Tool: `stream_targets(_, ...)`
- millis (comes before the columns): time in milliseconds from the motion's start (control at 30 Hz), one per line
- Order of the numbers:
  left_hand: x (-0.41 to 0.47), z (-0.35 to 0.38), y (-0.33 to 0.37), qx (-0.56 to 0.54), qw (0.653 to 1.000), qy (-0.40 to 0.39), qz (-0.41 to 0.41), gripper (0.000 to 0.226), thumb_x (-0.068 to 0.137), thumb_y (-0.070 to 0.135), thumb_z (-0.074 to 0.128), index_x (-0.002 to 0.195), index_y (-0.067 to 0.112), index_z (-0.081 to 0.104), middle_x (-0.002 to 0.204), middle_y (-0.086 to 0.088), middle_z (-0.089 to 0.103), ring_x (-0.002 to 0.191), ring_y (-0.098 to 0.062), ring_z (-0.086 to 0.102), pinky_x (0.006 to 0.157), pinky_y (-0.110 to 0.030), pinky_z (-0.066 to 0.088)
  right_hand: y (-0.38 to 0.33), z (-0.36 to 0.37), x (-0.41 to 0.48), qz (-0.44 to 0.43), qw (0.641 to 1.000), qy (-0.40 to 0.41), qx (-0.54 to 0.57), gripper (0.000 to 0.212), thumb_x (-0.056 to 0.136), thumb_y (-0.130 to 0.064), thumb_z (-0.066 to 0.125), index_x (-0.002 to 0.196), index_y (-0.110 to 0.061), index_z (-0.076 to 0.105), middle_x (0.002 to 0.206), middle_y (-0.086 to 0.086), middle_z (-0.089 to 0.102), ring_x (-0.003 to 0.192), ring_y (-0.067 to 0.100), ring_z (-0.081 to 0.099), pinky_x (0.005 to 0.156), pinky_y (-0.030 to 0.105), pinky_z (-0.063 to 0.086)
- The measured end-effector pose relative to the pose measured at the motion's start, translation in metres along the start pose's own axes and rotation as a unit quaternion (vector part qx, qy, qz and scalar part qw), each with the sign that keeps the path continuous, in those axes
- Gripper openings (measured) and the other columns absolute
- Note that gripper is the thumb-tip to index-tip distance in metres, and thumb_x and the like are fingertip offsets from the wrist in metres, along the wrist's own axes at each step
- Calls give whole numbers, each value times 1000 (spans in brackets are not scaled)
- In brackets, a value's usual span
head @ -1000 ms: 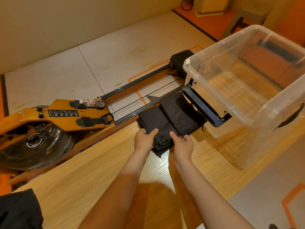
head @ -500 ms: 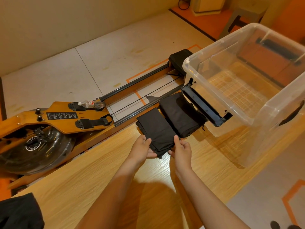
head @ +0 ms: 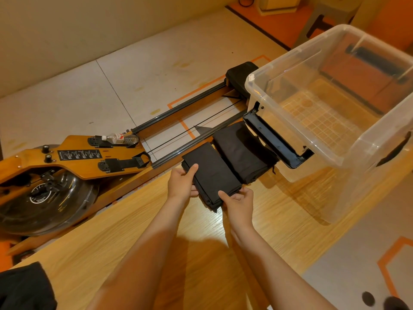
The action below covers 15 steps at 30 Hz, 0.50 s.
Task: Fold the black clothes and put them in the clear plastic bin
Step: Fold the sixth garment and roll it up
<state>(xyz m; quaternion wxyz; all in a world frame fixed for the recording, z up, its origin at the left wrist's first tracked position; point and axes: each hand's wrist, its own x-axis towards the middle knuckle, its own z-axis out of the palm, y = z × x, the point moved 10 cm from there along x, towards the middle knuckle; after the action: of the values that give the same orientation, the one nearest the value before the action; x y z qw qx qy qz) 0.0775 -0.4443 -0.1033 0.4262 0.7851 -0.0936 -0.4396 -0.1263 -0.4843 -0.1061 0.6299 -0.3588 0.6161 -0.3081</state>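
Black and folded, one garment [head: 212, 175] is pinched at its near edges in the grip of left hand [head: 182, 184] and right hand [head: 239, 202], thumbs on top, over the tabletop [head: 134, 231]. A second garment [head: 243, 151] is laid beside it, near the clear bin [head: 292, 124].

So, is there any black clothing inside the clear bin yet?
No, the clear bin holds no clothes; both folded black piles are outside it.

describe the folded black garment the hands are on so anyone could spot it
Find the clear plastic bin on the wooden table. Of two folded black bundles beside it, skip the right bundle; it is the left bundle, which the left hand and right hand grip.
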Motion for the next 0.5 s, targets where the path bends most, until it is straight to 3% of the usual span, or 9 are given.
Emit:
stream_targets(67, 4, 2, 9, 58, 998, -1, 25, 41, 99, 38, 52, 125, 9, 40, 90, -22, 68, 69, -34, 70, 73, -48, 60, -3, 4, 0, -13, 1000, -9, -12, 57, 80, -12, 77, 122, -12, 38, 84, 6, 53, 78, 14, 57, 70, 19, 45)
stream_targets(200, 4, 4, 20, 142, 987, 1, 71, 40, 104, 30, 40, 139, 11, 33, 75, -16, 63, 53, -22, 61, 56, -32, 52, -7, 10, -4, -28, 999, -13, -28, 63, 80, -10, 78, 120, -17, 29, 83, -1, 47, 75, 7, 53, 58, 8, 45)
stream_targets(333, 3, -2, 22, 171, 981, 26, 89, 28, 104, 32, 37, 122, 10, 39, 64, -10, 62, 51, -20, 61, 66, -40, 57, -10, 6, -6, -38, 998, 6, -41, 64, 80, -10, 78, 122, -14, 30, 78, 2, 47, 70, 9, 53, 58, 4, 42)
stream_targets(433, -9, -24, 33, 205, 957, 140, 147, 26, 102, 28, 43, 120, 9, 42, 88, -11, 64, 77, -25, 65, 70, -41, 54, -10, 0, -10, -35, 998, -2, -50, 63, 80, -15, 78, 121, -16, 30, 85, 3, 46, 72, 8, 51, 60, 8, 43)
stream_targets(500, -38, -18, 59, 294, 891, 192, 288, 26, 100, 24, 47, 121, 10, 49, 109, -8, 60, 99, -22, 59, 78, -38, 51, -10, -9, -12, -29, 999, 5, -28, 54, 84, -19, 75, 119, -16, 34, 91, 2, 44, 74, 8, 49, 62, 11, 43)
